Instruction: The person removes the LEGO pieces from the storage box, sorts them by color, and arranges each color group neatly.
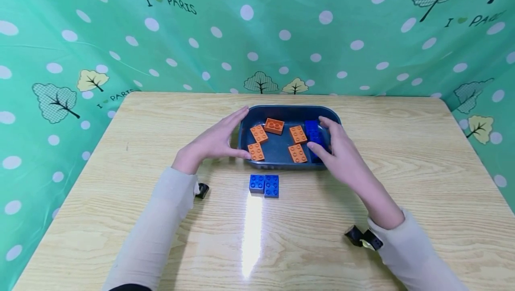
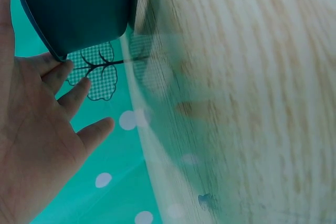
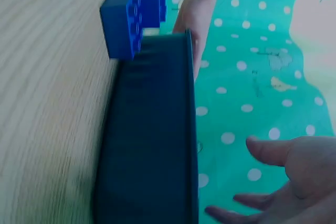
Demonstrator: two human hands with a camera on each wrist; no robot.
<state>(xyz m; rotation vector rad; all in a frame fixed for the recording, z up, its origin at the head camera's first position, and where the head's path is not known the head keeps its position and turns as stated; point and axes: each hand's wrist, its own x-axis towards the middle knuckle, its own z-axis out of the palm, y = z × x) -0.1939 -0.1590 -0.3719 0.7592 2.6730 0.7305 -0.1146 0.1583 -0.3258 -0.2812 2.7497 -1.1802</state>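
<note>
- The step in hand looks like settling the tray [image 1: 277, 148] and its bricks: both hands are at it, one at each end.
- The left hand [image 1: 215, 141] spans the tray's left end, thumb at the near corner and fingers reaching to the far one. Its fingers are spread and fairly straight, touching the rim rather than clenched round it.
- The right hand [image 1: 342, 154] hangs over the right end, thumb apart from the fingers. The right wrist view shows it above the rim, loosely extended, with nothing seen in its grasp.
- If the right hand is to take a brick, the move calls for lowering it and closing thumb and fingers; if the tray is to be shifted, for a firmer hold at both ends.
- The tray stands on the table [image 1: 161, 121], toward the far side, long side across.
- Inside lie five orange bricks [image 1: 297, 134]: three at left, two right of the middle. The farthest of the left three lies differently from the rest, apparently underside up.
- Blue bricks [image 1: 311, 126] fill the tray's right part; the right hand hides some, so their number cannot be told.
- Outside, just beside the near wall, a short blue brick [image 1: 256, 183] and a longer blue brick [image 1: 271, 186] sit side by side, studs up.
</note>
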